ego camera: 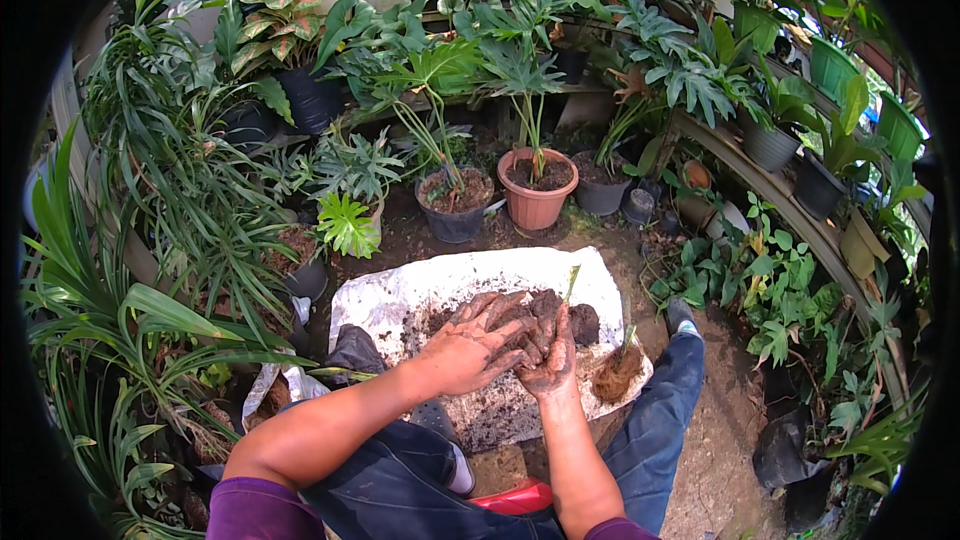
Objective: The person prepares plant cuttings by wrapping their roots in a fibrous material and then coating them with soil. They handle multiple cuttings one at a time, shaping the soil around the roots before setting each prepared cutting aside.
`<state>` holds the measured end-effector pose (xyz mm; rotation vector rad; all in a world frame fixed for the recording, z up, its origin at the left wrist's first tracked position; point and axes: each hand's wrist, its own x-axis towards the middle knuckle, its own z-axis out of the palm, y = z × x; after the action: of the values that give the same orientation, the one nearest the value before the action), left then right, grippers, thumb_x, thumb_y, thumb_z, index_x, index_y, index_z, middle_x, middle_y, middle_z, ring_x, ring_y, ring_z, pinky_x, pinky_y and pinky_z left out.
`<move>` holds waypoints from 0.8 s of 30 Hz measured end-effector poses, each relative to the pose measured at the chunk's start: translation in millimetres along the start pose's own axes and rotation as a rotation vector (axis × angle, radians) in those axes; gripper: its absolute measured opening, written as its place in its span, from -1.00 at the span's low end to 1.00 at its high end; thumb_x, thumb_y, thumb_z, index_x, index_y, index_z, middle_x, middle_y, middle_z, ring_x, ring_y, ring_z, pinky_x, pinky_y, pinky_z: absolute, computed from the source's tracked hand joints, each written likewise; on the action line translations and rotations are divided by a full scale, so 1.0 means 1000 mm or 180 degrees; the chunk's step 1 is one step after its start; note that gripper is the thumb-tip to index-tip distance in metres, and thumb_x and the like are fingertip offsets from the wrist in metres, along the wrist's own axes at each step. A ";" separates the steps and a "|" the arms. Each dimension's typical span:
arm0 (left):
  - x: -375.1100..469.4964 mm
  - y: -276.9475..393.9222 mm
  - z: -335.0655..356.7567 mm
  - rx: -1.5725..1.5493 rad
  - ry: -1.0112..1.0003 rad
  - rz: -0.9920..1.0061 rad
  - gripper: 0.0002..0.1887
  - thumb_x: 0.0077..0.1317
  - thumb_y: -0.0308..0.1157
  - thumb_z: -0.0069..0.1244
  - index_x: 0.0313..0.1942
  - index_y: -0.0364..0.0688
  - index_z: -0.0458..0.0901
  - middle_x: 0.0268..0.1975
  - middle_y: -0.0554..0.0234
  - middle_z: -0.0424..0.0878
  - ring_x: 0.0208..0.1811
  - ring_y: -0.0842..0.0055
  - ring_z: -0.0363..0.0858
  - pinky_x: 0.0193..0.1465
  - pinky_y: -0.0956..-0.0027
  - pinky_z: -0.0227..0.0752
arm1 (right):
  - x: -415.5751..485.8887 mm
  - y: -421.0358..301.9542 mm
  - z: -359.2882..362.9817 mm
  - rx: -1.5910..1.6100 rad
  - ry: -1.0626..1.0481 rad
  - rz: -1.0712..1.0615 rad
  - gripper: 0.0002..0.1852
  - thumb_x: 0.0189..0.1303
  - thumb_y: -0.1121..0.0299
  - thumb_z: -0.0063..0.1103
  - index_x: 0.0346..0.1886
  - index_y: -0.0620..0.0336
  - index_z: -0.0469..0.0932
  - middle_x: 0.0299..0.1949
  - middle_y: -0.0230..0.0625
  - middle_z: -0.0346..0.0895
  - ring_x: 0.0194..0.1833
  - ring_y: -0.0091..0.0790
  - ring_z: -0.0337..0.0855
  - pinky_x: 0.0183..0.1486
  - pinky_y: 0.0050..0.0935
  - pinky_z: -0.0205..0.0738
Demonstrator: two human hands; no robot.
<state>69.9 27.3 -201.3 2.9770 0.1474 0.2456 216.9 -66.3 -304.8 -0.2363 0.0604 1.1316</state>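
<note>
My left hand (472, 345), smeared with wet soil, reaches over a white plastic sack (457, 268) spread on the ground, its fingers apart and touching the other hand. My right hand (553, 360), palm up and muddy, meets it; whether dark soil lies between them is hard to tell. Just beyond the fingers sits a mound of dark soil (583, 324) on the sack, and a green plant stem (572, 283) stands up there. On the sack's right part rests a fibrous brown root ball (616, 376) with a short green shoot. A crumpled black plastic bag (355, 355) is at the left.
A terracotta-coloured pot (534, 202) and a black pot (454, 219), both with plants, stand beyond the sack. Long-leaved plants crowd the left. Potted plants line a curved ledge (780, 202) at the right. A red object (516, 498) lies between my legs.
</note>
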 end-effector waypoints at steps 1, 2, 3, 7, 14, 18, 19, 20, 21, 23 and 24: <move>0.000 -0.001 0.002 -0.0078 0.0004 0.0009 -0.45 0.54 -0.01 -0.12 0.47 0.15 0.32 0.60 0.06 0.08 0.58 -0.12 0.05 0.61 -0.13 0.01 | -0.002 -0.001 0.002 0.0006 0.0013 0.0014 -0.57 0.47 -0.14 0.14 -0.41 -0.05 0.53 -0.65 -0.55 0.42 -0.72 -0.56 0.24 -0.71 -0.54 0.08; 0.000 -0.002 0.004 -0.0089 0.0088 0.0072 -0.47 0.53 -0.01 -0.09 0.45 0.19 0.36 0.59 0.10 0.11 0.57 -0.12 0.08 0.58 -0.16 0.06 | -0.004 -0.002 0.003 -0.0022 -0.0204 0.0085 -0.59 0.46 -0.13 0.16 -0.37 -0.04 0.55 -0.60 -0.51 0.48 -0.68 -0.54 0.34 -0.68 -0.52 0.19; 0.000 -0.003 0.006 -0.0050 0.0132 0.0129 -0.49 0.51 0.00 -0.06 0.43 0.23 0.39 0.58 0.13 0.13 0.55 -0.11 0.11 0.55 -0.19 0.12 | -0.004 -0.001 0.004 -0.0057 -0.0160 0.0072 -0.60 0.46 -0.12 0.17 -0.33 -0.02 0.57 -0.55 -0.48 0.54 -0.63 -0.52 0.45 -0.65 -0.49 0.31; 0.000 -0.004 0.010 0.0074 -0.0039 0.0506 -0.52 0.52 0.01 -0.08 0.41 0.25 0.44 0.58 0.10 0.13 0.57 -0.11 0.08 0.54 -0.17 0.13 | -0.002 -0.001 0.000 -0.0371 0.0160 -0.0089 -0.76 0.38 0.13 0.33 -0.03 -0.02 0.59 -0.22 -0.39 0.67 -0.33 -0.32 0.72 -0.29 -0.22 0.71; -0.002 0.006 0.010 0.0065 -0.0362 0.0417 -0.53 0.55 -0.01 -0.10 0.42 0.29 0.42 0.56 0.00 0.12 0.57 -0.14 0.07 0.57 -0.14 0.08 | 0.017 -0.003 -0.040 -0.0258 -0.0161 -0.0132 -0.68 0.40 0.11 0.29 0.05 0.07 0.60 -0.01 -0.19 0.71 -0.05 -0.10 0.76 0.01 -0.04 0.72; -0.002 0.005 0.009 0.0118 -0.0397 0.0309 -0.50 0.56 0.06 -0.17 0.45 0.33 0.35 0.54 -0.10 0.19 0.60 -0.13 0.05 0.62 -0.15 -0.05 | 0.024 -0.005 -0.048 -0.0414 -0.0148 0.0050 -0.70 0.41 0.06 0.30 -0.01 0.04 0.62 -0.07 -0.23 0.72 -0.09 -0.15 0.77 0.01 -0.10 0.74; -0.002 0.005 0.008 0.0042 -0.0271 0.0338 -0.50 0.55 0.05 -0.16 0.44 0.29 0.37 0.54 -0.08 0.19 0.60 -0.13 0.05 0.62 -0.14 -0.05 | 0.023 -0.005 -0.045 -0.0694 0.0122 0.0001 -0.70 0.40 0.04 0.30 -0.04 0.03 0.63 -0.10 -0.25 0.73 -0.11 -0.17 0.78 0.01 -0.11 0.74; -0.002 0.004 0.007 0.0047 -0.0231 0.0332 -0.50 0.55 0.04 -0.15 0.43 0.25 0.39 0.54 -0.07 0.19 0.60 -0.12 0.05 0.62 -0.14 -0.05 | 0.021 -0.005 -0.041 -0.0658 0.0032 0.0035 -0.67 0.41 0.00 0.28 -0.03 0.03 0.63 -0.15 -0.28 0.71 -0.16 -0.23 0.76 -0.08 -0.18 0.73; -0.001 0.003 0.006 0.0142 -0.0171 0.0340 -0.51 0.54 0.03 -0.14 0.42 0.21 0.41 0.54 -0.05 0.20 0.60 -0.11 0.05 0.62 -0.13 -0.05 | 0.018 -0.005 -0.034 -0.0624 -0.0061 0.0075 -0.64 0.41 -0.04 0.27 -0.02 0.03 0.63 -0.19 -0.32 0.69 -0.22 -0.28 0.74 -0.17 -0.26 0.71; -0.001 0.002 0.004 -0.0001 0.0047 0.0343 -0.55 0.51 -0.02 -0.06 0.34 0.16 0.49 0.50 -0.01 0.25 0.54 -0.13 0.13 0.58 -0.14 0.05 | 0.010 -0.003 -0.019 -0.0422 -0.0059 0.0018 -0.63 0.44 -0.11 0.20 -0.18 -0.02 0.56 -0.41 -0.44 0.51 -0.44 -0.43 0.52 -0.42 -0.40 0.45; -0.001 0.001 0.003 0.0057 0.0184 0.0391 -0.58 0.49 -0.05 -0.02 0.30 0.14 0.53 0.48 0.02 0.28 0.51 -0.14 0.17 0.56 -0.15 0.10 | 0.005 -0.002 -0.011 -0.0255 0.0035 -0.0077 -0.60 0.46 -0.14 0.15 -0.34 -0.06 0.49 -0.57 -0.52 0.35 -0.62 -0.51 0.32 -0.59 -0.48 0.20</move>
<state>69.3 25.5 -204.5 3.0017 -0.0273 0.3467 222.0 -65.1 -315.7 -0.3139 0.0219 1.1098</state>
